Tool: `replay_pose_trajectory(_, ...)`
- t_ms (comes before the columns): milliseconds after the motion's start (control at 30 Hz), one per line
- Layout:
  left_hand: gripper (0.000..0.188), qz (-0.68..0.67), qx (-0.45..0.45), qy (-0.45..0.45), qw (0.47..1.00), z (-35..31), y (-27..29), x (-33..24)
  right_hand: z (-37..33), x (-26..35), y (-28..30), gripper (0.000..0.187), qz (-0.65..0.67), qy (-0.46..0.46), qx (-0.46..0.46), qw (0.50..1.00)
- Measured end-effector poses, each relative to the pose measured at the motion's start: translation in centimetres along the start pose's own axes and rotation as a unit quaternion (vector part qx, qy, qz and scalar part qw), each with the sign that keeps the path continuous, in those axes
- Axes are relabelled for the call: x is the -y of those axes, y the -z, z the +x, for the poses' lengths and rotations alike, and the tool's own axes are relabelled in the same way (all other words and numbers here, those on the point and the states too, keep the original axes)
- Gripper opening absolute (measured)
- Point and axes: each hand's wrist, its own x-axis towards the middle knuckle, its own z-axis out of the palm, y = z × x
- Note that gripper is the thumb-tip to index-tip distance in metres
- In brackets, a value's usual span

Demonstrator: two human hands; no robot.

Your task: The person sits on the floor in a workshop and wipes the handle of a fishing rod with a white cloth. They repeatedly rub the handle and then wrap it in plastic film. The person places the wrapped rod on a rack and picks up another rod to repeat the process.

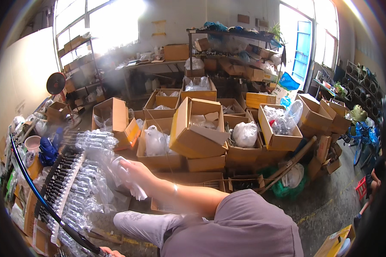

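Observation:
My right hand (138,172) reaches out to the left, closed round a crumpled white cloth (137,191) that hangs below the fingers. At the lower edge my left hand (110,252), only partly in view, is closed on the near end of a long, slender black and blue pole (38,194). The pole runs up and away to the far left and looks bowed in this view. Between the hands and the pole lies a row of dark rods in clear plastic sleeves (83,188), resting on a rack with a pale strip (68,188). The cloth is apart from the pole.
Open cardboard boxes (201,141) with plastic bags crowd the area ahead. A blue bundle (51,147) and a pink tub (32,143) stand left, beside a fan (55,83). Long cardboard tubes (289,165) lean right. Another person's leg (369,199) shows at far right.

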Motion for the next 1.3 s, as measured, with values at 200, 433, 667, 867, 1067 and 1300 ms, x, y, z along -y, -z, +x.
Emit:
replay_pose_trajectory(200, 0.016, 0.034, -0.032, 0.005, 0.999, -0.9, -1.0, -1.2, 1.4, -1.3, -0.1, 0.021, 0.021, 0.031, 0.024, 0.999)
replay_pose_trajectory(433, 0.007, -0.041, -0.095, 0.032, 0.994, -3.6, 0.6, -1.5, 0.7, -2.4, -3.4, 0.033, 0.025, 0.018, 0.137, 0.99)
replay_pose_trajectory(667, 0.002, 0.025, -0.141, -0.066, 0.987, -5.7, 1.4, -1.3, 2.1, -5.9, -7.1, 0.017, -0.041, -0.077, 0.174, 0.981)
replay_pose_trajectory(867, 0.014, 0.009, -0.226, -0.111, 0.968, -7.3, 3.5, -0.4, 4.0, -9.8, -11.0, 0.016, -0.033, -0.146, 0.221, 0.964)
replay_pose_trajectory(1067, 0.017, 0.028, -0.3, -0.11, 0.947, -7.7, 4.1, -1.7, 4.9, -15.4, -14.4, 0.018, -0.116, -0.051, 0.303, 0.945)
replay_pose_trajectory(1300, 0.013, -0.002, -0.404, -0.108, 0.908, -8.2, 2.1, -3.4, 2.9, -18.3, -18.2, 0.027, -0.208, 0.216, 0.555, 0.776)
